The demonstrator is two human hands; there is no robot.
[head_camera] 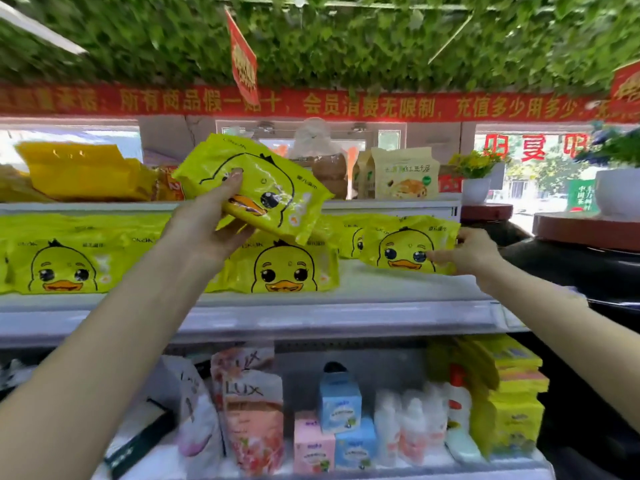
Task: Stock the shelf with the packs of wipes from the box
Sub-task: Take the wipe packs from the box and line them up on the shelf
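Observation:
My left hand (211,220) grips a yellow-green duck-face pack of wipes (263,181), lifted and tilted above the white shelf (381,289). My right hand (467,252) pinches the right end of another duck pack (398,247), which stands on the shelf near its right end. More duck packs stand on the same shelf: one in the middle (284,268) and a row on the left (62,265). The box is not in view.
Above, a top shelf (391,202) carries yellow bags (83,171) and snack packs (405,174). Below, a lower shelf holds Lux refill pouches (252,417), small boxes (339,403), white bottles and stacked yellow packs (516,403). White flowerpots (476,190) stand at the right.

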